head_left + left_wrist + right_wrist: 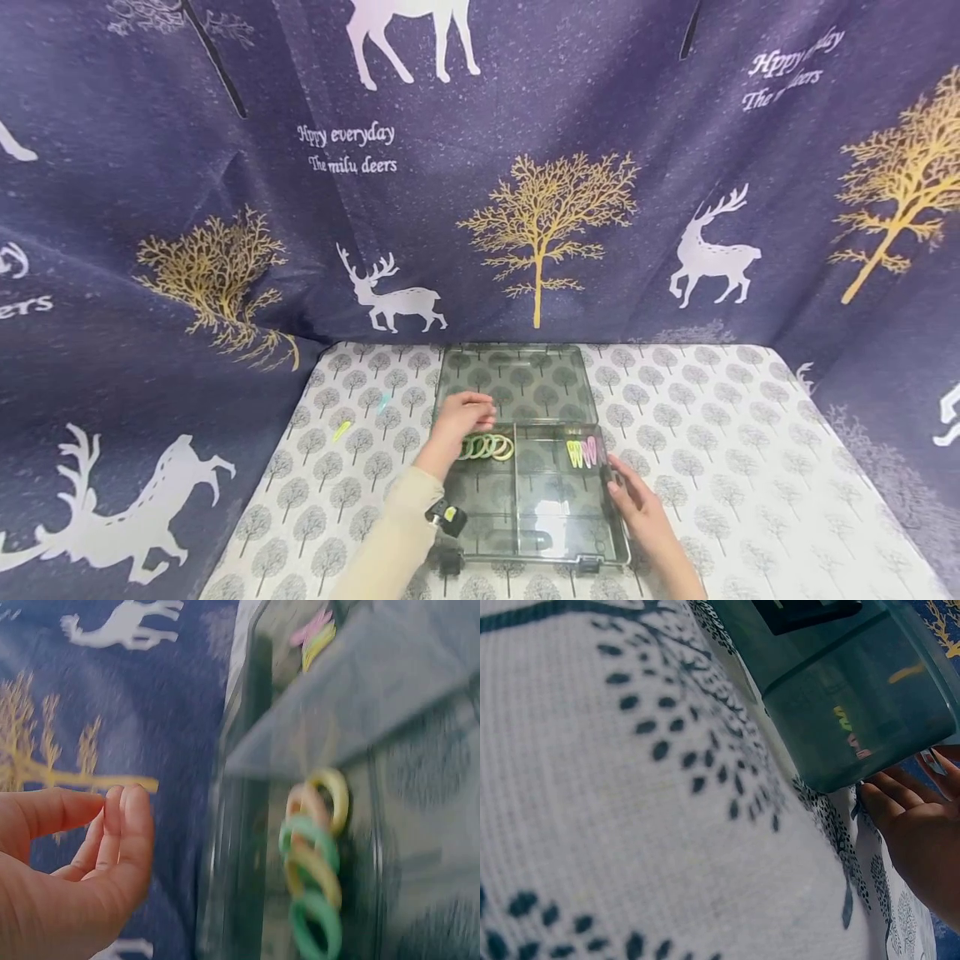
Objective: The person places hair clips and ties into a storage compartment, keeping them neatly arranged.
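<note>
A clear grey plastic organizer box (516, 500) lies on the table, its lid (517, 383) folded back. My left hand (461, 421) hovers over the box's back left corner, thumb and fingertips close together, with nothing visible between them. Just below it, several green, yellow and peach hair ties (311, 855) overlap in a row in the back left compartment. My right hand (641, 508) touches the right wall of the box from outside, fingers (900, 796) extended along its edge. Yellow and pink snap hair clips (582, 452) stand side by side in the back right compartment.
To the left of the box, a yellow-green hair clip (342, 430) and a light blue clip (383, 403) lie on the tree-print tablecloth (315, 500). A dark blue curtain (420, 208) with deer and trees hangs behind the table. Two latches (588, 565) stick out at the box's front.
</note>
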Demonstrator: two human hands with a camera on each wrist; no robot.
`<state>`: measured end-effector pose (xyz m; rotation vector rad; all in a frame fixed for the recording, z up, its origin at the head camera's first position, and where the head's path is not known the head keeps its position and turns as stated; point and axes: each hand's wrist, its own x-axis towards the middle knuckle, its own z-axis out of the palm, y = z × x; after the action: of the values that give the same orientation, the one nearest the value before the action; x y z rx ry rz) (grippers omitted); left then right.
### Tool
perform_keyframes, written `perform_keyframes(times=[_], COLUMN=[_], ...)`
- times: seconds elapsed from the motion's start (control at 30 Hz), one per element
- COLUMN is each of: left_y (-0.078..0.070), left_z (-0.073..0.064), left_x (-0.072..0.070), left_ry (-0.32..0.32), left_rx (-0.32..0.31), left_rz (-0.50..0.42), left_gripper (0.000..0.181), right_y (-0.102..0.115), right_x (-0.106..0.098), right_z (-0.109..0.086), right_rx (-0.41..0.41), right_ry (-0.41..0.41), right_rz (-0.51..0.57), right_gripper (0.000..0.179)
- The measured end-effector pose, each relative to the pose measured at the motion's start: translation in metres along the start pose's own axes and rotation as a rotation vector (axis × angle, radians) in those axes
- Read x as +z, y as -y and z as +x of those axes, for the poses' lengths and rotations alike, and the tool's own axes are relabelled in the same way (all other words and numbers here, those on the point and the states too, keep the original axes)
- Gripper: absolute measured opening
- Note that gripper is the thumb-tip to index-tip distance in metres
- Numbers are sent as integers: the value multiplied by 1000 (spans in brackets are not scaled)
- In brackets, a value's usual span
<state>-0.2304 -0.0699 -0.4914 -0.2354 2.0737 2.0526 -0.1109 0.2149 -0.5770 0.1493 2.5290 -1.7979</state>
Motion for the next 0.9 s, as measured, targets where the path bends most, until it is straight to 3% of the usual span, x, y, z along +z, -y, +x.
perform_keyframes(times=[0.2,0.4,0.5,0.73,0.9], left_y=[7,18,25,39,48], left_z=[2,2,1,-1,2], left_x=[-50,-97,-119,-161,-182], left_ry=[-134,-267,-318,-445,-509], left_rx=[35,48,60,87,108], left_rz=[-5,89,91,125,78], left_gripper=[21,27,29,33,33], right_y=[-2,-3,-5,-4,-2], right_x=[2,2,2,2,2], right_z=[0,1,1,0,0], right_rx=[15,31,22,12,8], right_ry=[17,10,1,-13,-8], right_rz=[19,38,38,16,-6], right_gripper=[51,51,51,51,51])
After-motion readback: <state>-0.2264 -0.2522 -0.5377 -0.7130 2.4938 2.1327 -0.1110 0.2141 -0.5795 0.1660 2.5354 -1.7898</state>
